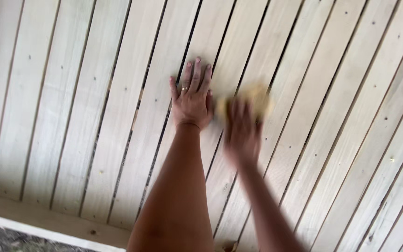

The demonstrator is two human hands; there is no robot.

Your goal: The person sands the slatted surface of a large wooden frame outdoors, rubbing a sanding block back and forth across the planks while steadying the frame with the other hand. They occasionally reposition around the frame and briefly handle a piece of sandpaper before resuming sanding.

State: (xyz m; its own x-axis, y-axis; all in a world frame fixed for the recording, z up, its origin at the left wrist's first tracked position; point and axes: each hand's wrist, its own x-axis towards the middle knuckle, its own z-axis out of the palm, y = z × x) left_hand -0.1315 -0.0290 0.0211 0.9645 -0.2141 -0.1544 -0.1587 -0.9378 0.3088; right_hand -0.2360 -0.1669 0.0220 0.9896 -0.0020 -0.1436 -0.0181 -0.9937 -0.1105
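Left hand [192, 100] flat, fingers spread on pale wooden slats [94, 93]; right hand [242, 133], blurred, pressing yellow sanding pad [253, 98] against slats, grip unclear

pale wood slats [332, 93] | dark gaps | gravel, perhaps [5, 240] | daylight

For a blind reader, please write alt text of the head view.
A left hand lies flat on pale wooden slats, while the blurred right hand presses a yellowish pad beside it. A wooden edge board runs along the bottom left.
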